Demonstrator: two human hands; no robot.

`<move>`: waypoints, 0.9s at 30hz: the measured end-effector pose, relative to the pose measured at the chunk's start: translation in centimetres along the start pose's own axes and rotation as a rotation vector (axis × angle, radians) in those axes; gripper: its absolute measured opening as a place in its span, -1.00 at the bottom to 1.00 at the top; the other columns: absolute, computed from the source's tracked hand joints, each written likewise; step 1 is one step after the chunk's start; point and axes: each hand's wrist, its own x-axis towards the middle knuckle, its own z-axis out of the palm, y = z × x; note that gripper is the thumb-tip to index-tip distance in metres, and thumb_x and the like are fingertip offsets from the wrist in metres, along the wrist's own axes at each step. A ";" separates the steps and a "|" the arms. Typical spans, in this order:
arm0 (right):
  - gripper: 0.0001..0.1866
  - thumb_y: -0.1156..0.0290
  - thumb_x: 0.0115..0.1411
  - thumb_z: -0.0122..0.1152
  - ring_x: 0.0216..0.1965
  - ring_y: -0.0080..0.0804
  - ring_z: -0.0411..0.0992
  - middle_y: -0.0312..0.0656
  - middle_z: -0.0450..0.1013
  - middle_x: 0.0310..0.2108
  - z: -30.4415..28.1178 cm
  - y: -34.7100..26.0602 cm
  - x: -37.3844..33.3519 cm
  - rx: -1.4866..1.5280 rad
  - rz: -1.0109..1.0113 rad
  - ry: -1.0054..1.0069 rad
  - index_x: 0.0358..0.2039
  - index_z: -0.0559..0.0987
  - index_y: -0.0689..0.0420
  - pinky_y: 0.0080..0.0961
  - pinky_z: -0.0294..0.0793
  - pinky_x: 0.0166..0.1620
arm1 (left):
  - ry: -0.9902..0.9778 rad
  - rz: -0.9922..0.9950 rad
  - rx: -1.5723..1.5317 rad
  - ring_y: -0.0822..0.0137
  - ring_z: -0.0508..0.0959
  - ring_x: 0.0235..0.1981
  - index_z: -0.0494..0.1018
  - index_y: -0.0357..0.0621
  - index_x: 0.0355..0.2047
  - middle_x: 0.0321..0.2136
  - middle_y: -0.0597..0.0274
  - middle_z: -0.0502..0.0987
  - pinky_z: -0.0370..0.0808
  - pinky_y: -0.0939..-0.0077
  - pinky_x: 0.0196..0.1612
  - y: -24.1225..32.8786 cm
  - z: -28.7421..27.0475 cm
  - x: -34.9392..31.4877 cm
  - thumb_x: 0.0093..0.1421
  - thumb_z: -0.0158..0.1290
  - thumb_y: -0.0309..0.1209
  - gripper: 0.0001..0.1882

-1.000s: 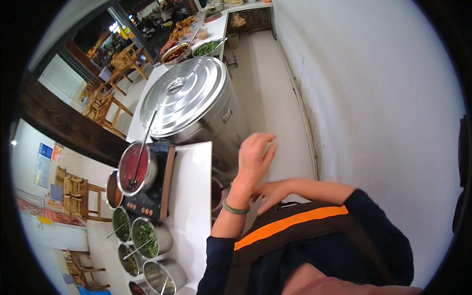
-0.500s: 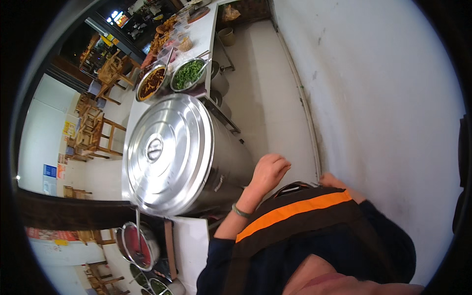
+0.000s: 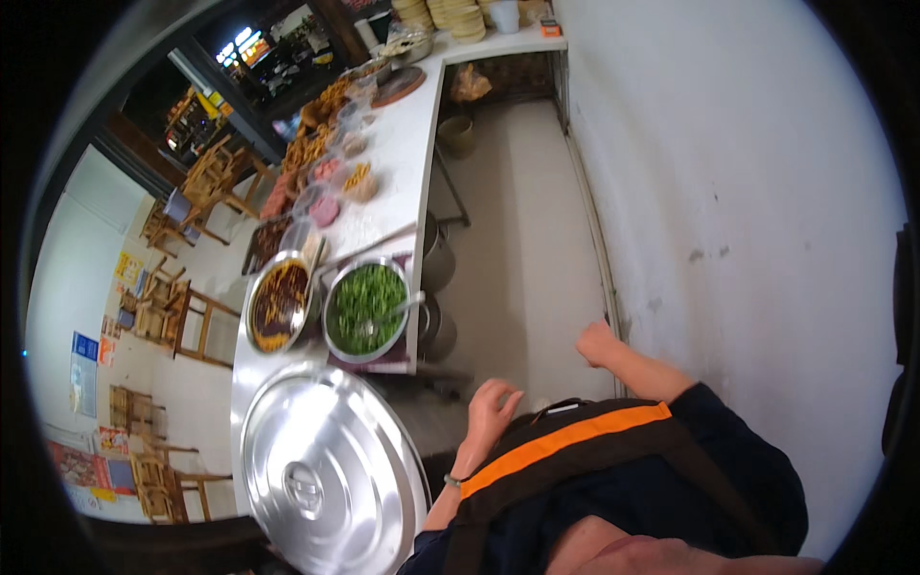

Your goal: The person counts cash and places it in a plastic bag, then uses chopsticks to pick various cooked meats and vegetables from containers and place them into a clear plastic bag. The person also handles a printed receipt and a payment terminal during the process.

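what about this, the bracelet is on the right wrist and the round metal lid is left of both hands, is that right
Not quite: the head view shows the bracelet on the wrist of the left hand, not the right hand. The round metal lid is left of both hands.

"Where is the left grip (image 3: pixel 494 410)?"

"Just off the right edge of the surface (image 3: pixel 402 158), past its near corner, fingers loosely curled, the bare forearm slanting up toward it from the body."

"And the right grip (image 3: pixel 597 345)?"

"Farther out from that edge and slightly farther forward, folded into a loose fist. That elbow is bent, its forearm angled inward; the two are well apart."
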 end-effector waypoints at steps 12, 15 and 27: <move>-0.73 0.20 0.07 0.26 -0.31 -0.29 0.54 -0.18 0.59 -0.41 8.5 28.5 16.3 1.325 0.315 0.375 -0.33 0.65 0.12 -0.37 0.49 -0.18 | -0.192 0.337 0.164 0.09 0.53 -0.33 0.51 -0.15 -0.46 -0.41 0.16 0.52 0.47 0.24 -0.28 -5.6 5.5 39.2 0.01 0.18 -0.46 -0.91; -0.68 0.16 0.09 0.17 -0.34 -0.14 0.52 -0.06 0.56 -0.41 -1.2 37.3 25.9 1.109 0.219 0.430 -0.30 0.62 0.15 -0.29 0.47 -0.23 | -0.165 0.214 0.091 0.06 0.53 -0.35 0.52 -0.16 -0.45 -0.43 0.14 0.53 0.49 0.24 -0.28 -9.3 5.7 43.1 0.00 0.18 -0.46 -0.91; -0.71 0.22 0.10 0.20 -0.06 -0.15 0.44 -0.10 0.47 -0.07 -34.6 61.8 45.3 0.462 0.353 0.567 -0.19 0.61 0.05 -0.28 0.42 -0.02 | -0.048 0.059 0.230 0.04 0.54 -0.38 0.54 -0.17 -0.46 -0.45 0.09 0.54 0.49 0.24 -0.29 -22.8 3.0 72.6 0.00 0.19 -0.47 -0.92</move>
